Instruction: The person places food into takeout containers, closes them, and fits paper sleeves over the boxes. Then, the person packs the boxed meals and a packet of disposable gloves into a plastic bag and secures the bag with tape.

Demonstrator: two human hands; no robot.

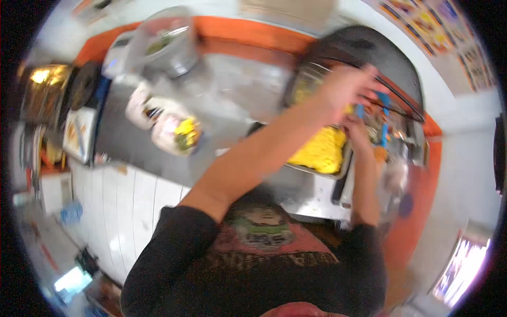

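My left hand reaches across to the right, by the rim of a raised black lid; its fingers are smeared by motion. Just below it is my right hand, close to a blue handle. Whether either hand grips anything does not show. Beneath my arms lies a metal tray of crumbly yellow food. Behind my left forearm, another compartment holds something pale yellow. On the counter at left sits a white wrapped item topped with yellow and green pieces.
A clear tub with green contents stands at the back left of the grey counter. A second pale item lies near the topped one. Several blurred containers and a blue strip are to the right, beside an orange ledge.
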